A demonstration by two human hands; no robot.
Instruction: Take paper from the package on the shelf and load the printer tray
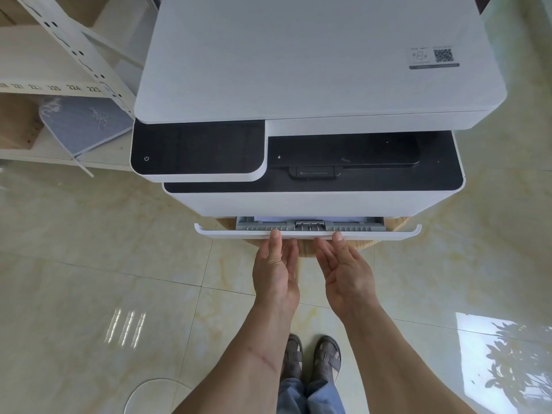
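Two open hands (left hand (276, 270), right hand (346, 271)) touch one printer tray (307, 233).

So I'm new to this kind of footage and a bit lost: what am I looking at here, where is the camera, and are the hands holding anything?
There is one picture, taken by a camera worn on the person's head, looking down past their arms to the floor and their sandalled feet. The big white and black box is a printer standing on a small wooden table. Its paper tray at the bottom is pulled out only a little, and a strip of white paper shows inside. The left hand and right hand are open, fingertips touching the tray's front edge; neither holds anything. At the left is a shelf with numbered labels. No paper package can be clearly made out.
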